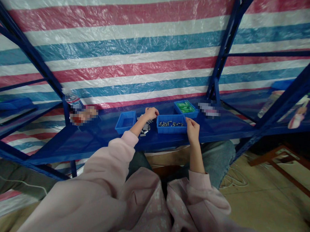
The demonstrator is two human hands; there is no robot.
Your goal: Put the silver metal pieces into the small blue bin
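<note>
A blue bin (172, 129) with small metal parts (167, 124) in it stands on the blue shelf. My right hand (193, 129) grips its right end, fingers closed on the rim. At the bin's left end, my left hand (151, 113) has its fingers bent close to the upper left corner, over a pile of metal pieces (145, 130); whether it holds the bin is too small to tell. To the left of the pile is another blue bin (126, 122) with nothing visible inside. Behind the right end sits a blue bin with green items (185, 107).
Blue metal posts (222, 53) frame the shelf (102, 134). A plastic bottle (73, 100) and a blurred item stand at the left, another blurred item at the right. Striped sheeting (137, 52) hangs behind. A wooden stool (285, 154) is at the lower right; part of another person's hand (297, 117) shows far right.
</note>
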